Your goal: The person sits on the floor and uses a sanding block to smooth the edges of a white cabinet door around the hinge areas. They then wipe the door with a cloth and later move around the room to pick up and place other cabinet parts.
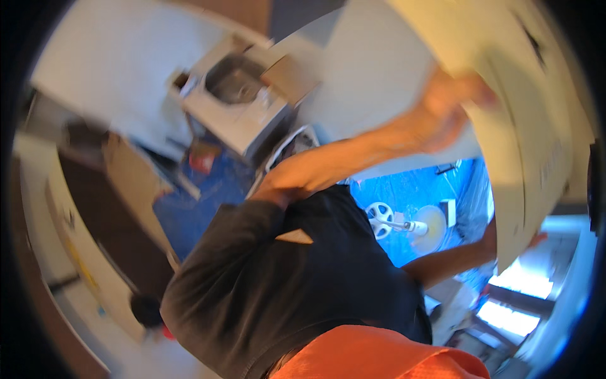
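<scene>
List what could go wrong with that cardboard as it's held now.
The big cardboard sheet is gripped only at its edges by two hands, so it may flex or slip. It also blocks the view to the right, and loose parts lie on the blue tarp below, a tripping risk.

One cardboard sheet (530, 126), seemingly two hands (457, 95).

cardboard sheet (530, 126): matt tan paper board; tarp (410, 189): glossy blue plastic; box (243, 101): matt grey cardboard was seen
</scene>
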`<action>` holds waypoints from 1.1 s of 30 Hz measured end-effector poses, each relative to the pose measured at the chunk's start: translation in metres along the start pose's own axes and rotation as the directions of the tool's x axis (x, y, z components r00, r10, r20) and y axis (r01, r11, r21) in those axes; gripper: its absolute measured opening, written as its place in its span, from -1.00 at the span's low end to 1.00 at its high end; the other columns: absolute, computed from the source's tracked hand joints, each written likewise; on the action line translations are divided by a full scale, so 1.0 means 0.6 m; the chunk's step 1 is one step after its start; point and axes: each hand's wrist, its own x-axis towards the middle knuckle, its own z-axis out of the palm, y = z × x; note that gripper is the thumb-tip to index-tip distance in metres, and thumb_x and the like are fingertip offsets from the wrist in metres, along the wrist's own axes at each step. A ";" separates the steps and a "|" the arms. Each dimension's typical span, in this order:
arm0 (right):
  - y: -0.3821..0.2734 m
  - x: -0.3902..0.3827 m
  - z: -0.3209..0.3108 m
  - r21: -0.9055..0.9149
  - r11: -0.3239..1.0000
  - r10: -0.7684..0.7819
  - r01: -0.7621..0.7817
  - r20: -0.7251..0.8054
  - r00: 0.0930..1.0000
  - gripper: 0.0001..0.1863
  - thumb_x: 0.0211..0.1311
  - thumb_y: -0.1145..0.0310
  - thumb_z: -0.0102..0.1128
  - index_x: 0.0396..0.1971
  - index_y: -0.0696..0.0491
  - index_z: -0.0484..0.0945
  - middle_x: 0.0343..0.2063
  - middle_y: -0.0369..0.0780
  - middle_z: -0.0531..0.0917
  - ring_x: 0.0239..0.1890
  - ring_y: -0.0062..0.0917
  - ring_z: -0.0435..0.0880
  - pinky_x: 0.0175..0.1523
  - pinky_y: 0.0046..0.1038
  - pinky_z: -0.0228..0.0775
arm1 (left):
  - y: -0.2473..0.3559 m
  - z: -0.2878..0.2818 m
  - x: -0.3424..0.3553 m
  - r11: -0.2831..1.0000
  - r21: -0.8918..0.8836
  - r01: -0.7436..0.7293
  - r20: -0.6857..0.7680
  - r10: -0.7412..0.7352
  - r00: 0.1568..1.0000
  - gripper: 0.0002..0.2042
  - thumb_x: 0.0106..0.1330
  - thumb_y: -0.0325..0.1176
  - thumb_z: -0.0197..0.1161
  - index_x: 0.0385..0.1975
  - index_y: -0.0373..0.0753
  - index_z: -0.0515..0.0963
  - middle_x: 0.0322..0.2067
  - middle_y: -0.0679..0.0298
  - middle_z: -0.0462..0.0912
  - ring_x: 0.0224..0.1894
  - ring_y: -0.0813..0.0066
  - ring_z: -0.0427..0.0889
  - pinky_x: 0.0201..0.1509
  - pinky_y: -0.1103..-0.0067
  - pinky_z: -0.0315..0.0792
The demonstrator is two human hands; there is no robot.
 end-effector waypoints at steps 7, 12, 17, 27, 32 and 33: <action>0.036 -0.024 -0.021 0.883 -0.081 0.228 -0.463 0.468 0.854 -0.37 0.51 -0.06 -0.18 0.34 0.10 0.36 0.22 -0.16 0.51 0.25 -0.37 0.46 0.38 -0.22 0.16 | -0.027 0.022 -0.071 0.953 0.030 -0.300 -0.084 0.302 0.950 -0.79 0.09 -0.48 0.25 -0.26 -0.40 0.59 -0.41 0.20 0.65 -0.36 0.44 0.58 -0.29 0.47 0.47; -0.025 -0.038 -0.076 0.826 -0.296 0.113 -0.480 0.530 0.841 -0.40 0.47 0.00 -0.12 0.30 0.11 0.38 0.17 -0.17 0.53 0.20 -0.40 0.49 0.32 -0.26 0.21 | 0.008 0.004 -0.128 0.948 0.110 -0.298 0.047 0.294 0.955 -0.91 0.11 -0.53 0.17 -0.41 -0.38 0.54 -0.54 0.30 0.51 -0.48 0.49 0.41 -0.47 0.43 0.33; -0.075 -0.034 -0.098 0.782 -0.430 -0.010 -0.451 0.496 0.868 -0.43 0.43 0.05 -0.06 0.27 0.12 0.41 0.11 -0.18 0.56 0.14 -0.43 0.52 0.26 -0.30 0.27 | 0.017 -0.011 -0.208 0.922 0.312 -0.231 0.106 0.207 0.972 -0.83 0.13 -0.49 0.18 -0.30 -0.41 0.56 -0.43 0.26 0.59 -0.37 0.45 0.48 -0.32 0.43 0.44; -0.174 -0.010 -0.151 0.704 -0.612 -0.298 -0.360 0.216 0.930 -0.49 0.36 0.16 0.06 0.20 0.15 0.46 0.01 -0.20 0.61 0.03 -0.48 0.58 0.14 -0.37 0.37 | 0.013 0.016 -0.332 0.823 0.485 -0.295 -0.148 0.410 0.900 -0.64 0.18 -0.46 0.16 0.00 -0.41 0.54 -0.09 0.05 0.67 -0.16 0.26 0.64 -0.06 0.32 0.52; -0.185 -0.029 -0.228 0.614 -0.704 -0.441 -0.358 0.018 0.898 -0.51 0.32 0.22 0.13 0.17 0.16 0.48 -0.05 -0.20 0.64 -0.02 -0.50 0.61 0.08 -0.41 0.43 | 0.005 0.059 -0.434 0.743 0.562 -0.365 -0.195 0.547 0.814 -0.57 0.20 -0.39 0.14 0.07 -0.44 0.49 -0.03 -0.01 0.64 -0.09 0.18 0.64 0.01 0.28 0.52; -0.183 -0.035 -0.251 0.579 -0.724 -0.472 -0.375 -0.020 0.881 -0.52 0.32 0.23 0.14 0.16 0.16 0.49 -0.06 -0.21 0.64 -0.03 -0.51 0.62 0.07 -0.42 0.44 | 0.003 0.069 -0.458 0.736 0.568 -0.369 -0.228 0.571 0.789 -0.56 0.20 -0.38 0.14 0.08 -0.45 0.48 -0.02 -0.02 0.63 -0.08 0.16 0.64 0.02 0.27 0.52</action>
